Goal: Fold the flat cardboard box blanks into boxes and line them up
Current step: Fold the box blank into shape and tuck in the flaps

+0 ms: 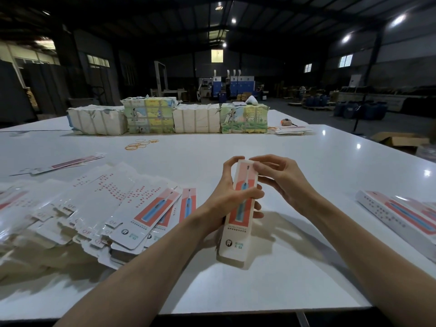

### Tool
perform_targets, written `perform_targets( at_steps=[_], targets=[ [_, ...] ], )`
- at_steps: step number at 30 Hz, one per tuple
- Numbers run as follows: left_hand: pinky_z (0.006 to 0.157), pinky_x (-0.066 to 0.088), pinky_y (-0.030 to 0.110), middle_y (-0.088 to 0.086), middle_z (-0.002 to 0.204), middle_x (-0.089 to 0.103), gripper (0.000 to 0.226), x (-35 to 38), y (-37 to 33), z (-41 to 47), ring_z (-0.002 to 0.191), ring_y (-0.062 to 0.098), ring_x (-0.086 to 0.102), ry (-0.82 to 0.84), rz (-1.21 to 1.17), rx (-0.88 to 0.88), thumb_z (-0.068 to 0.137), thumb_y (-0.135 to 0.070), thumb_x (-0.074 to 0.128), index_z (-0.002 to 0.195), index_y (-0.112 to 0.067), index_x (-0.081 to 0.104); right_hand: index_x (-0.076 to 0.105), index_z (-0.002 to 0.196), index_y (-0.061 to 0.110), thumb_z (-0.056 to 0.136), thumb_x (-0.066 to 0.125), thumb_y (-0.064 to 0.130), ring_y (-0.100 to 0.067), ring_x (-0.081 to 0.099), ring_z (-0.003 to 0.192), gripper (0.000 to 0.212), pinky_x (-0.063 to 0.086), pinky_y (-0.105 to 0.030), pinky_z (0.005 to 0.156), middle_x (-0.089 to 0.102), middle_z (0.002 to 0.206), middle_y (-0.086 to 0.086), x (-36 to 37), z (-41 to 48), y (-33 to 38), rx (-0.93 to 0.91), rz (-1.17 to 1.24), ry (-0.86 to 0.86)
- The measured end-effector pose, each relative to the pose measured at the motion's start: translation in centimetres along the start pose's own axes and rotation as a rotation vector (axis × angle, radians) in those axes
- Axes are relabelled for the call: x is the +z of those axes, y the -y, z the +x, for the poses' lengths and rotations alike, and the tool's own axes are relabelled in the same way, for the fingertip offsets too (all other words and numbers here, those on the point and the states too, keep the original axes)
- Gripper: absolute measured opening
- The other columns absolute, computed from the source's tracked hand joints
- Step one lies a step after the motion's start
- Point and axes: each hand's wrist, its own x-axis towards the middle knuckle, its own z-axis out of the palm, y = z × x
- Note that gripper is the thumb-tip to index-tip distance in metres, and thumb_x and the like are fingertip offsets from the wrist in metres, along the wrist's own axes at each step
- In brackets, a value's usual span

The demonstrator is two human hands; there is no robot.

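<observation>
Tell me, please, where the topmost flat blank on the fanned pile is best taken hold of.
Pinch the topmost blank at its near, rounded end, coming from the near edge of the table. It lies flat, and that end seems to jut past the sheets beneath, leaving room for fingers under and thumb over. Elsewhere it rests on them.

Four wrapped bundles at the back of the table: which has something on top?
The rightmost bundle, in the illustrated green-and-yellow wrap: a white object sits on its top. The other illustrated bundle is second from left.
</observation>
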Motion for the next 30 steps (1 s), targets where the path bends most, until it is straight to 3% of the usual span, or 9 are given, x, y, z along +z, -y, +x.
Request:
perform_targets(
  at_steps=[8,12,15,18,20,22,26,28,30],
  targets=[
    [0.069,0.065,0.042,0.018,0.115,0.063,0.082,0.1,-0.1,-0.2,0.077,0.030,0.076,0.032,-0.067,-0.047,0.090,-0.014,0.081,0.140,-0.049,0.026,0.080,0.107,0.011,0.098,0.071,0.019,-0.028,0.078,0.099,0.016,0.064,-0.033,0.078,0.080,0.105,-0.008,0.0,-0.2,-0.4,-0.105,-0.065,-0.022],
    [0.072,0.065,0.045,0.021,0.117,0.063,0.081,0.7,0.0,-0.1,0.078,0.031,0.076,0.012,-0.145,-0.045,0.089,-0.018,0.083,0.137,-0.052,0.028,0.080,0.108,0.012,0.099,0.069,0.019,-0.026,0.077,0.099,0.015,0.063,-0.031,0.079,0.080,0.104,-0.005,0.2,-0.1,-0.7,-0.102,-0.067,-0.046],
    [0.080,0.065,0.050,0.021,0.111,0.067,0.076,1.1,-0.3,0.2,0.079,0.032,0.073,-0.028,-0.308,-0.047,0.082,-0.031,0.074,0.144,-0.040,0.032,0.076,0.119,0.013,0.102,0.066,0.023,-0.022,0.076,0.101,0.021,0.063,-0.032,0.086,0.079,0.108,0.000,0.5,0.0,-0.8,-0.128,-0.183,-0.085],
    [0.099,0.057,0.059,0.022,0.117,0.066,0.067,1.3,-0.3,0.4,0.097,0.036,0.071,-0.122,-0.396,-0.051,0.090,-0.037,0.068,0.148,-0.033,0.035,0.061,0.135,0.020,0.103,0.063,0.030,-0.013,0.073,0.103,0.033,0.062,-0.025,0.083,0.070,0.122,0.003,1.1,-0.2,-1.1,-0.174,-0.416,-0.070],
    [0.101,0.055,0.061,0.021,0.130,0.063,0.053,1.1,-0.1,0.4,0.114,0.040,0.070,-0.141,-0.504,-0.062,0.103,-0.034,0.062,0.148,-0.037,0.035,0.055,0.136,0.025,0.104,0.061,0.033,-0.008,0.067,0.105,0.034,0.059,-0.025,0.084,0.062,0.123,0.004,1.6,-0.5,-1.5,-0.241,-0.564,-0.021],
    [0.100,0.056,0.060,0.021,0.135,0.062,0.048,0.8,0.0,0.3,0.120,0.041,0.068,-0.138,-0.592,-0.056,0.105,-0.033,0.060,0.146,-0.039,0.035,0.055,0.138,0.030,0.105,0.056,0.043,-0.008,0.059,0.110,0.035,0.054,-0.031,0.093,0.052,0.122,0.004,2.2,-0.9,-1.8,-0.317,-0.738,0.058],
    [0.101,0.052,0.067,0.023,0.136,0.056,0.057,0.1,0.3,0.5,0.123,0.045,0.065,-0.192,-0.577,-0.031,0.103,-0.036,0.061,0.152,-0.037,0.033,0.047,0.150,0.034,0.098,0.060,0.058,-0.016,0.053,0.119,0.059,0.056,-0.039,0.096,0.040,0.129,0.003,2.9,-1.5,-1.6,-0.272,-0.935,0.193],
    [0.102,0.053,0.065,0.018,0.146,0.050,0.065,-0.1,0.6,0.6,0.125,0.042,0.063,-0.143,-0.556,-0.037,0.102,-0.043,0.062,0.156,-0.045,0.026,0.042,0.156,0.027,0.097,0.067,0.051,-0.022,0.052,0.123,0.069,0.057,-0.038,0.098,0.038,0.136,0.000,3.0,-1.7,-0.9,-0.230,-0.954,0.226],
    [0.103,0.055,0.057,0.012,0.158,0.044,0.079,-0.2,1.0,0.8,0.125,0.035,0.064,-0.062,-0.501,-0.060,0.096,-0.056,0.065,0.159,-0.053,0.018,0.043,0.156,0.022,0.100,0.067,0.039,-0.024,0.053,0.124,0.063,0.054,-0.037,0.101,0.043,0.139,-0.006,2.6,-1.8,0.0,-0.229,-0.998,0.202]
  ],
)
